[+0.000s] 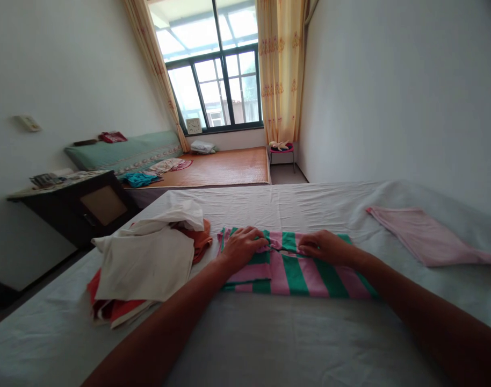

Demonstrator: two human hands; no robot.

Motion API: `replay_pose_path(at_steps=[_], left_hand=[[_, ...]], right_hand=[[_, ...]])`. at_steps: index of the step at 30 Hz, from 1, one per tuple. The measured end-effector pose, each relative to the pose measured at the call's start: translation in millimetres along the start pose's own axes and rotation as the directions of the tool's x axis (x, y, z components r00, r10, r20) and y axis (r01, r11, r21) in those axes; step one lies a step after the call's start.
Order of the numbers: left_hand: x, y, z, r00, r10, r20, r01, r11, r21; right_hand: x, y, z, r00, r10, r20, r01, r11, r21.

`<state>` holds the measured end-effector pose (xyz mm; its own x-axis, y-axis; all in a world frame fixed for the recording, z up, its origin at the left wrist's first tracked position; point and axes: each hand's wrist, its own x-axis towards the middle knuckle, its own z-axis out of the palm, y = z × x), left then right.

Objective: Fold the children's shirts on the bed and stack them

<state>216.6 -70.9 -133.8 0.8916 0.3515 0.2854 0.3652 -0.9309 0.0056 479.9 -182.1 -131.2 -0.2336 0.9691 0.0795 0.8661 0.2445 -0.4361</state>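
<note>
On a white sheet (253, 338), the striped cloth (296, 275) is laid centrally, seemingly for easy reach: covered by the left hand (243, 244), fingers bent, grip unclear; pinched by the right hand's fingers (316, 244).

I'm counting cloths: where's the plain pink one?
The pink cloth lies at the head view's right, on the white sheet, right of the striped cloth.

Parts of the folded green-and-pink striped cloth (302, 277) are covered by the bare left hand (244, 244) and right hand (330, 247). At eight o'clock, rust-orange cloth (202, 244) is partly hidden beneath off-white fabric (149, 263). The dark-framed glass window (222, 52) at twelve is cut off by the top edge.
</note>
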Motion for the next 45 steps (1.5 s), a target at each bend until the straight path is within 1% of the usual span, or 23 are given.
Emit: replay_pose_path(at_steps=[2,4,6,7,9,11,13,14,16,19,22,24,25,27,29,31,33,35,37,38,41,43,45], left_hand=[[-4,-1,0.3,1.000,0.004,0.029,-0.001,0.995,-0.096],[-8,-6,-1.6,0.993,-0.120,-0.018,0.116,0.982,-0.151],[-13,-13,-4.7,0.965,-0.243,-0.096,0.221,0.955,-0.195],[-15,-17,-5.8,0.960,-0.257,-0.113,0.227,0.948,-0.222],[-18,-20,-5.9,0.977,-0.191,-0.091,0.160,0.949,-0.272],[-19,-19,-3.2,0.996,-0.077,-0.032,0.064,0.952,-0.299],[-19,-17,-0.1,1.000,-0.028,0.009,0.029,0.959,-0.283],[-19,-16,0.8,0.999,-0.037,0.023,0.042,0.965,-0.260],[-19,-19,0.4,0.991,-0.125,0.039,0.131,0.972,-0.196],[-24,-32,-3.9,0.945,-0.322,0.057,0.326,0.944,-0.061],[-34,-51,-7.1,0.866,-0.499,0.006,0.499,0.866,0.035],[-39,-62,-7.3,0.806,-0.591,-0.036,0.592,0.805,0.043],[-41,-66,-7.1,0.780,-0.625,-0.030,0.626,0.779,0.037],[-42,-69,-6.5,0.741,-0.670,0.045,0.670,0.742,0.023],[-41,-68,-6.3,0.728,-0.675,0.122,0.678,0.735,0.022],[-38,-62,-6.8,0.748,-0.656,0.101,0.654,0.754,0.055],[-34,-53,-7.9,0.808,-0.589,0.012,0.585,0.806,0.089],[-29,-41,-9.7,0.889,-0.457,-0.034,0.459,0.885,0.074],[-24,-27,-11.8,0.956,-0.293,-0.005,0.293,0.956,-0.001],[-21,-19,-12.7,0.976,-0.215,0.021,0.216,0.975,-0.048],[-18,2,-14.2,0.996,-0.045,0.079,0.056,0.986,-0.154],[-20,9,-14.9,0.994,0.021,0.111,0.001,0.981,-0.193],[-26,8,-16.2,0.990,0.046,0.129,-0.017,0.975,-0.221]], right_hand=[[0,0,1,1.000,0.007,-0.003,-0.007,1.000,-0.016],[1,-4,3,0.999,0.018,-0.048,-0.019,1.000,-0.025],[3,-14,7,0.988,-0.017,-0.151,0.013,1.000,-0.024],[5,-21,11,0.977,-0.065,-0.204,0.060,0.998,-0.034],[10,-36,20,0.949,-0.190,-0.253,0.173,0.981,-0.088],[17,-49,31,0.934,-0.279,-0.224,0.249,0.956,-0.154],[23,-55,43,0.937,-0.305,-0.170,0.270,0.942,-0.198],[25,-57,47,0.940,-0.310,-0.141,0.277,0.937,-0.211],[25,-56,53,0.942,-0.323,-0.088,0.297,0.928,-0.225],[19,-53,52,0.939,-0.334,-0.079,0.306,0.920,-0.246],[12,-54,46,0.942,-0.322,-0.092,0.290,0.922,-0.256],[9,-54,40,0.947,-0.311,-0.085,0.283,0.928,-0.242],[9,-53,36,0.950,-0.298,-0.091,0.270,0.933,-0.237],[8,-46,25,0.965,-0.237,-0.114,0.203,0.947,-0.247],[6,-30,9,0.985,-0.104,-0.139,0.065,0.962,-0.264],[1,-4,-10,0.991,0.041,-0.130,-0.075,0.961,-0.265],[-8,26,-27,0.981,0.155,-0.115,-0.181,0.946,-0.269],[-20,54,-39,0.967,0.234,-0.100,-0.253,0.927,-0.277],[-30,75,-45,0.957,0.285,-0.052,-0.289,0.925,-0.247],[-34,81,-46,0.956,0.295,-0.013,-0.291,0.934,-0.210],[-41,89,-50,0.951,0.275,0.139,-0.264,0.960,-0.091],[-43,88,-54,0.938,0.253,0.235,-0.253,0.967,-0.031],[-46,84,-58,0.932,0.210,0.294,-0.240,0.968,0.071]])
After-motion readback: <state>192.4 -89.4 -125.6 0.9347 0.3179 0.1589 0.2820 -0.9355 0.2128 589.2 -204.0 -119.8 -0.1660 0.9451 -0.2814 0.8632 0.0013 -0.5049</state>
